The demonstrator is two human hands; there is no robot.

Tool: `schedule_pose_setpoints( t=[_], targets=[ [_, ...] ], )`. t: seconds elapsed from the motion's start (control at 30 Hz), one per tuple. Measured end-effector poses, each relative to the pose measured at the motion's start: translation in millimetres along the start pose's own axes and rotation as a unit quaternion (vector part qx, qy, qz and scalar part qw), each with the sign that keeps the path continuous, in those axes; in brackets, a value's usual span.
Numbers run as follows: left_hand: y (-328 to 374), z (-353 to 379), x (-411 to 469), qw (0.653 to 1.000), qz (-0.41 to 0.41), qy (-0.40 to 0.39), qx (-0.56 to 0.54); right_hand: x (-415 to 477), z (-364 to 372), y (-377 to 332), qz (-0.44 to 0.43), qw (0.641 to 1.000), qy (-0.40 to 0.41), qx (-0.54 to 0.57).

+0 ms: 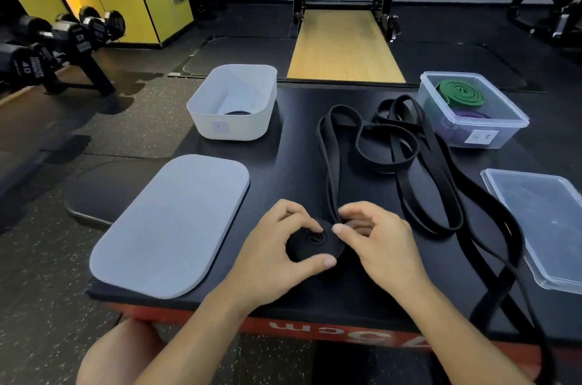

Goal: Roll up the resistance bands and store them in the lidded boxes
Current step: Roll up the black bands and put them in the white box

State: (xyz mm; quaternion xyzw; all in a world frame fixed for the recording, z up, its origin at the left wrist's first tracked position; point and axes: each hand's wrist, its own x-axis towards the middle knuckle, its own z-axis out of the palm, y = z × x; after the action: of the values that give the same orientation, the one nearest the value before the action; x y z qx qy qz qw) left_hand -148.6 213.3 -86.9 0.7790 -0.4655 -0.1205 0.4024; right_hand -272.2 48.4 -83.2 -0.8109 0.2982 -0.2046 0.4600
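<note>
Two hands on one black coil (310, 244), head view, 6 o'clock on the table (283, 164): left hand (277, 246) clamps it, right hand (378, 240) pinches its free tail (332, 186). Risk: the tail could snag in the loose bands (392, 166) at 1 o'clock, and a slackened pinch would let the coil unwind.

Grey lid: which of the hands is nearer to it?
Left. The left hand grips the band roll just right of the grey lid. The right hand is farther right, past the roll, holding the loose band.

Black platform (283, 164) with boxes (233, 129), lids (170, 227), bands (409, 170)
</note>
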Motion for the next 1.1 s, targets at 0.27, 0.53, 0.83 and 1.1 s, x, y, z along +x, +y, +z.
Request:
schedule_pose_setpoints(
  t=[0.27,0.53,0.83,1.1],
  targets=[
    [-0.1,-0.9,0.2,0.999,0.026,-0.043,0.010,9.0,-13.2,-1.0,-0.043,0.994,-0.095,-0.035],
    [2.8,-1.2,-0.3,0.998,0.016,-0.057,0.000,5.9,-6.6,-1.4,-0.017,0.999,-0.046,0.009],
    [0.0,1.0,-3.0,0.999,0.023,-0.023,-0.005,-11.7,-11.3,19.4,-0.197,0.948,-0.066,-0.242],
    [0.6,5.2,-2.6,0.995,0.038,0.029,0.086,-16.0,-22.8,13.7,-0.153,0.944,-0.172,-0.235]
  ],
)
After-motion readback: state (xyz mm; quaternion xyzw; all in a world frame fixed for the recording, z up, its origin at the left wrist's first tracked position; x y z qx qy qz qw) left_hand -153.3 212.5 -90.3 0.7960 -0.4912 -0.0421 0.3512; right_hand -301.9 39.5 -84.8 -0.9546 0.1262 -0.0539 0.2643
